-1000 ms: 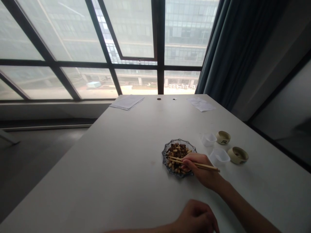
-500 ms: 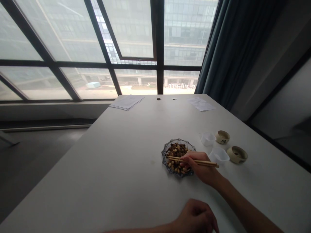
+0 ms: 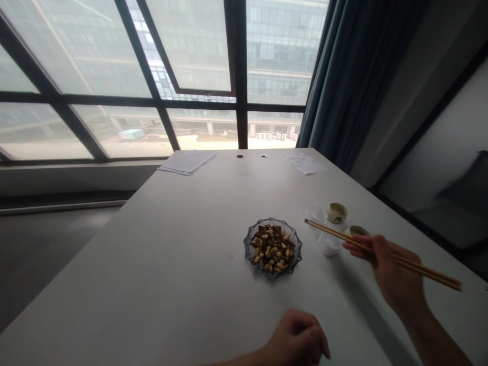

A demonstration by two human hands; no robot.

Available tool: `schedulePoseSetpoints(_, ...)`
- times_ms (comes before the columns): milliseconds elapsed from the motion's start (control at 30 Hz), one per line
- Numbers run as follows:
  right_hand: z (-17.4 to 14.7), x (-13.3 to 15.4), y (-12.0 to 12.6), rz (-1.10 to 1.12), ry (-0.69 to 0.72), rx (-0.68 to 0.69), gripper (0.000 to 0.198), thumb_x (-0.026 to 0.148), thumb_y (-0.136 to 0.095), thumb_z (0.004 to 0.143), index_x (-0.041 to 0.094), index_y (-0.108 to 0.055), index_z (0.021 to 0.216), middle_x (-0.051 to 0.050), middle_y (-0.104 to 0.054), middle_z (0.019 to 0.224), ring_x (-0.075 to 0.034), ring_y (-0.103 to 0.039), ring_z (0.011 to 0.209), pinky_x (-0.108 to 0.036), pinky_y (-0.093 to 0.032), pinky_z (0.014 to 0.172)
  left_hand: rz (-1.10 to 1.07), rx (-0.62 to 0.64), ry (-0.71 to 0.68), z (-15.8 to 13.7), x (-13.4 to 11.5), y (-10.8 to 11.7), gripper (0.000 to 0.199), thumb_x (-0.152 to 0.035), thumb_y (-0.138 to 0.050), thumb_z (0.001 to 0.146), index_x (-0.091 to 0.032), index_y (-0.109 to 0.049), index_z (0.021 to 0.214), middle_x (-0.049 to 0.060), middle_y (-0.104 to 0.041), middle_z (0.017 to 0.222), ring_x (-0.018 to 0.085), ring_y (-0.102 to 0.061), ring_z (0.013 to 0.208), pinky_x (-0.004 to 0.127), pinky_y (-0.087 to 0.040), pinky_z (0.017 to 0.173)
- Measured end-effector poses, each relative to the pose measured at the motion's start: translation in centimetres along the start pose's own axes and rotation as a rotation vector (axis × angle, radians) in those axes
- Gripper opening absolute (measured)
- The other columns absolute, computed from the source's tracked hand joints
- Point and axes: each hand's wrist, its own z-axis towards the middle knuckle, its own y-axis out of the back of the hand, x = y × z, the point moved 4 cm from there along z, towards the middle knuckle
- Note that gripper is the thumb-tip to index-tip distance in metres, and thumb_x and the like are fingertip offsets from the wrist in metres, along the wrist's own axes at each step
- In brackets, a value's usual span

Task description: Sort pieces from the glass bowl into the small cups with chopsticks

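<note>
My right hand [image 3: 396, 274] is closed around a pair of wooden chopsticks [image 3: 331, 232], held above the table to the right. Their tips, close together, point left over two clear plastic cups, a far one [image 3: 315, 213] and a near one [image 3: 328, 246]. Whether the tips pinch anything small cannot be made out. To the left is a scalloped glass dish [image 3: 247, 250] of mixed peanuts and dark seeds [image 3: 273, 249]. My left hand [image 3: 297, 338] rests at the front of the table, fingers curled in, with nothing seen in them.
Two small beige ceramic bowls, a far one [image 3: 337, 213] and a near one [image 3: 357, 231] partly behind my right hand, stand beside the plastic cups. Papers lie on the white table's [image 3: 171, 269] far left [image 3: 186, 163] and far right [image 3: 306, 163]. Beyond are windows and a dark curtain [image 3: 328, 96].
My right hand has lifted the chopsticks away from the glass dish and moved right, towards the plastic cups. My left hand stays curled at the front. The view has shifted slightly.
</note>
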Motion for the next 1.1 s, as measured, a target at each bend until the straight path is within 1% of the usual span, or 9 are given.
schedulePoseSetpoints(100, 0.6, -0.4, 5.2, 0.064, 0.061, -0.263, 0.041, 0.052, -0.079, 0.087, 0.011, -0.078, 0.088, -0.011, -0.080, 0.079, -0.022, -0.080, 0.068, -0.028, -0.069, 0.067, 0.007, -0.015, -0.023, 0.2, 0.2, 0.1, 0.068, -0.083, -0.068, 0.072, -0.017, -0.061, 0.060, -0.005, -0.043, 0.043, 0.008, -0.032, 0.039, 0.023, -0.024, 0.043)
schedulePoseSetpoints(167, 0.7, -1.1, 7.6, 0.063, 0.089, -0.386, 0.044, 0.053, -0.078, 0.087, 0.009, -0.076, 0.087, -0.010, -0.079, 0.076, -0.022, -0.080, 0.067, -0.027, -0.068, 0.066, 0.016, -0.022, -0.028, 0.2, 0.4, 0.2, 0.069, -0.084, -0.067, 0.072, -0.017, -0.060, 0.061, -0.006, -0.042, 0.043, 0.007, -0.032, 0.038, 0.022, -0.022, 0.043)
schedulePoseSetpoints(233, 0.6, -1.9, 9.2, 0.047, 0.095, -0.447, 0.048, 0.055, -0.077, 0.087, 0.008, -0.075, 0.088, -0.011, -0.079, 0.075, -0.022, -0.080, 0.067, -0.027, -0.068, 0.066, 0.019, -0.030, -0.030, 0.1, 0.4, 0.3, 0.070, -0.085, -0.066, 0.072, -0.017, -0.059, 0.062, -0.006, -0.041, 0.043, 0.007, -0.030, 0.038, 0.022, -0.020, 0.042)
schedulePoseSetpoints(300, 0.3, -2.7, 10.0, 0.025, 0.079, -0.466, 0.052, 0.059, -0.076, 0.086, 0.007, -0.074, 0.090, -0.012, -0.079, 0.077, -0.023, -0.080, 0.069, -0.028, -0.068, 0.068, 0.019, -0.042, -0.036, 0.0, 0.4, 0.4, 0.069, -0.084, -0.066, 0.074, -0.016, -0.059, 0.063, -0.006, -0.041, 0.044, 0.007, -0.030, 0.039, 0.022, -0.019, 0.043)
schedulePoseSetpoints(400, -0.2, -3.6, 10.2, -0.012, 0.030, -0.453, 0.055, 0.061, -0.078, 0.082, 0.008, -0.075, 0.090, -0.013, -0.079, 0.076, -0.023, -0.080, 0.069, -0.029, -0.068, 0.067, 0.020, -0.050, -0.043, 0.0, 0.4, 0.5, 0.069, -0.083, -0.067, 0.075, -0.016, -0.058, 0.063, -0.005, -0.042, 0.044, 0.007, -0.031, 0.039, 0.022, -0.020, 0.043)
schedulePoseSetpoints(500, -0.6, -4.1, 10.1, -0.032, -0.006, -0.451, 0.052, 0.059, -0.083, 0.078, 0.008, -0.076, 0.086, -0.012, -0.079, 0.074, -0.022, -0.079, 0.065, -0.027, -0.068, 0.062, 0.020, -0.047, -0.044, 0.0, 0.3, 0.5, 0.070, -0.085, -0.068, 0.073, -0.016, -0.059, 0.063, -0.005, -0.042, 0.043, 0.007, -0.031, 0.039, 0.022, -0.020, 0.042)
schedulePoseSetpoints(800, -0.5, -4.0, 9.8, -0.035, -0.008, -0.440, 0.049, 0.056, -0.083, 0.079, 0.008, -0.075, 0.086, -0.010, -0.078, 0.074, -0.019, -0.078, 0.065, -0.021, -0.066, 0.065, 0.009, -0.053, -0.049, -0.1, 0.1, 0.4, 0.067, -0.081, -0.069, 0.075, -0.015, -0.061, 0.063, -0.005, -0.043, 0.043, 0.007, -0.031, 0.039, 0.022, -0.019, 0.043)
schedulePoseSetpoints(1033, -0.6, -4.1, 9.8, -0.049, 0.011, -0.435, 0.049, 0.055, -0.083, 0.080, 0.007, -0.076, 0.085, -0.012, -0.078, 0.073, -0.020, -0.078, 0.064, -0.024, -0.066, 0.065, 0.002, -0.051, -0.048, -0.1, 0.1, 0.3, 0.066, -0.079, -0.070, 0.075, -0.015, -0.061, 0.064, -0.004, -0.043, 0.044, 0.008, -0.032, 0.039, 0.022, -0.019, 0.043)
schedulePoseSetpoints(1100, -0.7, -4.0, 9.9, -0.045, 0.044, -0.449, 0.048, 0.056, -0.081, 0.083, 0.008, -0.075, 0.087, -0.011, -0.078, 0.074, -0.019, -0.078, 0.065, -0.025, -0.066, 0.066, 0.002, -0.052, -0.047, -0.1, 0.1, 0.3, 0.066, -0.079, -0.071, 0.075, -0.015, -0.061, 0.063, -0.004, -0.043, 0.044, 0.008, -0.032, 0.039, 0.022, -0.019, 0.043)
